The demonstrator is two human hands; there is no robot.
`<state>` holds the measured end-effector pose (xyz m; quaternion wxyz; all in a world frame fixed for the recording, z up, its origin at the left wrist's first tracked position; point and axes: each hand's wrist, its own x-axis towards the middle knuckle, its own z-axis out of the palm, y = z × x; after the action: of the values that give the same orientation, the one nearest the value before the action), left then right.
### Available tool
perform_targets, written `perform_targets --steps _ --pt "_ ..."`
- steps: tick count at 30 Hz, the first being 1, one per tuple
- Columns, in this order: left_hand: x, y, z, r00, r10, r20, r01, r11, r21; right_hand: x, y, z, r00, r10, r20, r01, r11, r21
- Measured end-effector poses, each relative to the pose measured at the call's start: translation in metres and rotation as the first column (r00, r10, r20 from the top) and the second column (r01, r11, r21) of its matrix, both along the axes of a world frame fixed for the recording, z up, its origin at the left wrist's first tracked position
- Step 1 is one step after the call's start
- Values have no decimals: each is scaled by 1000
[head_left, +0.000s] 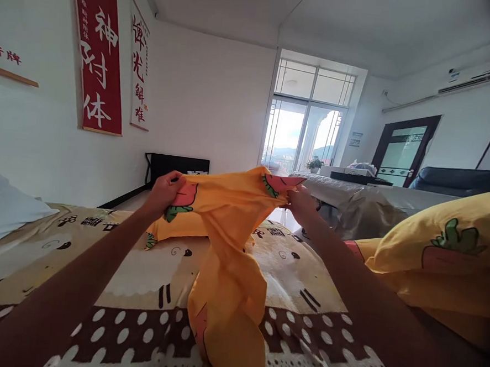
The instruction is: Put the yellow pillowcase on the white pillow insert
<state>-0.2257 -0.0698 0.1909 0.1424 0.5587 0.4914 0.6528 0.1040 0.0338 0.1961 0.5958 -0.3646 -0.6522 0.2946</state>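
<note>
Yellow cloth (pixel 236 197) between left fingers (pixel 173 177) and right fingers (pixel 293 196), both pinched tight on its upper edge, the rest below.

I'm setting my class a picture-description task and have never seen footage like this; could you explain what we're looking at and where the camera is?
No machine here: these are a person's bare hands, seen from a camera worn on the head, looking forward and down. The left hand and right hand hold a yellow cloth stretched between them, the rest hanging down. Below spreads a patterned blanket with dots and drawn faces. Another yellow piece lies on it, partly hidden behind the held cloth.
</note>
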Motion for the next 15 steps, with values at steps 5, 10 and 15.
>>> perform_targets --steps 5,10,15 --pt "-17 -8 44 891 391 -233 -353 917 187 1 -17 21 988 84 -132 -95 992 -85" --pt "-6 -32 73 700 549 -457 -405 832 379 25 -22 47 998 17 -68 -5 986 166" --pt "22 -49 89 267 579 -770 -258 813 522 54 -18 84 994 -108 -5 101 913 395"
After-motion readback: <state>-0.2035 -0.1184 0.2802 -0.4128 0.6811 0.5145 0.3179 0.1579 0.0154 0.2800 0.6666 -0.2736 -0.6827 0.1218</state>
